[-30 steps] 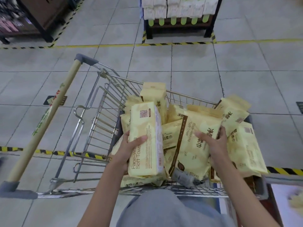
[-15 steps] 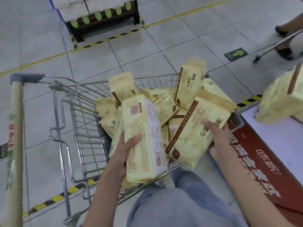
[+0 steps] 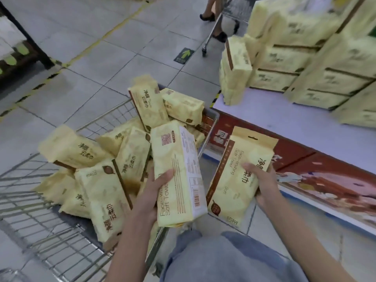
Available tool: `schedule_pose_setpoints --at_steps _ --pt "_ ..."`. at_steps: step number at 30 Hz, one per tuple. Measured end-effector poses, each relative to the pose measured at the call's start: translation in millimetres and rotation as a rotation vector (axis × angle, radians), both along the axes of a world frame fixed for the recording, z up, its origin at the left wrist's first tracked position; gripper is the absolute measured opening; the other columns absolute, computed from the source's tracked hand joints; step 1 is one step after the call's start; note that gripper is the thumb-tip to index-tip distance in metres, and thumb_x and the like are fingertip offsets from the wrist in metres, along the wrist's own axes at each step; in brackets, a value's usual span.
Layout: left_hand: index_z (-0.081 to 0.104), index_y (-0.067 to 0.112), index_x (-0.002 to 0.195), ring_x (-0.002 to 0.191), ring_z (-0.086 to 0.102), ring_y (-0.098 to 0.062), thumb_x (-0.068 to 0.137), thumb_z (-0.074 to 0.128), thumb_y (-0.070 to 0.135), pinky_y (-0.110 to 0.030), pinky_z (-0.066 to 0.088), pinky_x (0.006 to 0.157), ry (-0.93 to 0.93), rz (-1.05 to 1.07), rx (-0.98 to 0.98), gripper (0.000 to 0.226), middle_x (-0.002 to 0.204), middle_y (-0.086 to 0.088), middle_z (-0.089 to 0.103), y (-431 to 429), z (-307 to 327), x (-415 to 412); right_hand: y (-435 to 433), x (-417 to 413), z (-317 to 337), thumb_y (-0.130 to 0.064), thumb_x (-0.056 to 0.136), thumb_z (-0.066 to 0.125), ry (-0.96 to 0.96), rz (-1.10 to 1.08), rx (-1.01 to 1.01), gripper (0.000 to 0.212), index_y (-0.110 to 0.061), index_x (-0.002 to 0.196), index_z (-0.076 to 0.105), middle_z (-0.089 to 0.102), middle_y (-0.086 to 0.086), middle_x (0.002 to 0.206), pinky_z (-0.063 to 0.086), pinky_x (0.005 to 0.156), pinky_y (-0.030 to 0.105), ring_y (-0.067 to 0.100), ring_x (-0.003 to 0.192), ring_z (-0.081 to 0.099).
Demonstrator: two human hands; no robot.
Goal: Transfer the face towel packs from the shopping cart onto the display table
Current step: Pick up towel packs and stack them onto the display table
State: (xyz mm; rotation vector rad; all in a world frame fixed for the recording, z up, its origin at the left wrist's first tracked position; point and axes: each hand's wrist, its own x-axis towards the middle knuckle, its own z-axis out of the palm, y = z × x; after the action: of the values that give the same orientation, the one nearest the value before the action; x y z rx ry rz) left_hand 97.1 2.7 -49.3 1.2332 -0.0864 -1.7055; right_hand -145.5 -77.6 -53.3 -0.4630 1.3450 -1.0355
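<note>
A head-worn camera looks down at two bare arms, each holding one pale yellow face towel pack above a shop floor.

The left hand (image 3: pixel 154 192) grips a tall pack (image 3: pixel 179 171) by its lower left edge. The thumb lies across the printed front, beside the words "Soft Towel", and the other fingers are curled out of sight behind it. This pack is upright and leans slightly, over the near right corner of the shopping cart (image 3: pixel 40 210).

The right hand (image 3: pixel 262 180) grips a second pack (image 3: pixel 238 176) by its right edge. The thumb presses on the front face next to large Chinese characters, and the fingers wrap round the back. Its print reads upside down, with the hanging-hole tab at the top. It is held in the air between the cart and the red front panel of the display table (image 3: pixel 284 119), touching neither.

The wire cart sits at left, with a loose heap of packs (image 3: pixel 105 192) lying at all angles inside it. The table is at right, with a pale top. Stacked packs (image 3: pixel 305 58) stand along its far side, and a single pack (image 3: pixel 236 72) stands upright at its near corner.

Below, the person's blue jeans (image 3: pixel 223 257) fill the bottom of the view. Farther off on the grey tiles are a green floor arrow (image 3: pixel 184 55) and another person's legs (image 3: pixel 209 15) beside a second cart (image 3: pixel 211 37).
</note>
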Motion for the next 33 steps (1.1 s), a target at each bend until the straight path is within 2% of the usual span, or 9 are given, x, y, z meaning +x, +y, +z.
schedule_pose_setpoints --at_steps 4,9,11,14,18,21,25,29,33 --pt "0.049 0.007 0.133 0.072 0.072 -0.025 0.071 0.075 0.016 -0.034 0.057 0.053 -0.001 -0.133 -0.026 0.068 0.093 -0.012 0.073 -10 1 -37 40 -42 -5 -0.009 0.050 0.077 -0.020 -0.162 0.006 0.077 -0.011 0.123 0.054 0.071 0.007 0.106 0.057 0.060 0.035 0.023 0.086 0.071" --pt "0.050 0.002 0.131 0.071 0.072 -0.025 0.062 0.082 0.020 -0.033 0.057 0.053 -0.020 -0.300 -0.044 0.078 0.090 -0.012 0.074 -7 1 -91 103 -92 -19 -0.009 0.055 0.076 -0.028 -0.340 0.034 0.071 -0.008 0.122 0.054 0.070 0.013 0.109 0.055 0.066 0.039 0.027 0.089 0.070" --pt "0.049 0.005 0.131 0.072 0.073 -0.025 0.065 0.072 0.020 -0.034 0.056 0.053 -0.045 -0.366 -0.018 0.072 0.091 -0.011 0.075 -2 0 -112 132 -109 -25 -0.004 0.061 0.075 -0.044 -0.436 0.038 0.067 -0.007 0.124 0.051 0.070 0.011 0.107 0.055 0.066 0.039 0.026 0.087 0.070" --pt "0.048 0.010 0.132 0.075 0.073 -0.026 0.063 0.072 0.022 -0.035 0.057 0.053 -0.084 -0.474 0.004 0.073 0.099 -0.012 0.073 13 -2 -142 180 -132 -31 0.000 0.069 0.073 -0.046 -0.556 0.058 0.060 -0.007 0.124 0.050 0.071 0.008 0.104 0.056 0.067 0.039 0.025 0.086 0.070" --pt "0.047 0.008 0.134 0.076 0.072 -0.029 0.065 0.076 0.020 -0.036 0.057 0.054 -0.095 -0.602 0.054 0.076 0.099 -0.014 0.073 38 -7 -176 237 -154 -38 -0.004 0.063 0.076 -0.076 -0.682 0.075 0.065 -0.008 0.123 0.051 0.071 0.011 0.106 0.056 0.067 0.040 0.028 0.088 0.070" --pt "0.046 0.009 0.135 0.081 0.071 -0.030 0.064 0.081 0.019 -0.038 0.058 0.057 -0.111 -0.663 0.053 0.080 0.111 -0.018 0.069 55 -11 -199 264 -171 -40 -0.006 0.059 0.076 -0.082 -0.741 0.085 0.070 -0.007 0.125 0.050 0.070 0.013 0.108 0.056 0.067 0.040 0.031 0.091 0.069" --pt "0.047 0.006 0.134 0.080 0.072 -0.029 0.065 0.072 0.023 -0.038 0.059 0.058 -0.115 -0.677 0.064 0.076 0.111 -0.018 0.069 66 -13 -218 271 -193 -37 -0.009 0.052 0.077 -0.081 -0.819 0.069 0.075 -0.008 0.122 0.051 0.072 0.009 0.101 0.056 0.059 0.035 0.023 0.079 0.072" --pt "0.044 0.010 0.137 0.100 0.066 -0.037 0.068 0.076 0.025 -0.040 0.058 0.063 -0.138 -0.700 0.095 0.077 0.120 -0.020 0.064 53 -19 -232 250 -222 -35 -0.005 0.057 0.077 -0.080 -0.841 0.033 0.059 -0.014 0.110 0.054 0.072 0.008 0.102 0.057 0.058 0.034 0.020 0.078 0.072" --pt "0.046 0.011 0.136 0.098 0.066 -0.036 0.068 0.071 0.026 -0.039 0.057 0.060 -0.139 -0.699 0.116 0.073 0.120 -0.019 0.065 21 -31 -256 209 -259 -37 0.001 0.070 0.073 -0.075 -0.875 0.028 0.060 -0.007 0.124 0.050 0.070 0.009 0.107 0.056 0.066 0.036 0.023 0.086 0.070"
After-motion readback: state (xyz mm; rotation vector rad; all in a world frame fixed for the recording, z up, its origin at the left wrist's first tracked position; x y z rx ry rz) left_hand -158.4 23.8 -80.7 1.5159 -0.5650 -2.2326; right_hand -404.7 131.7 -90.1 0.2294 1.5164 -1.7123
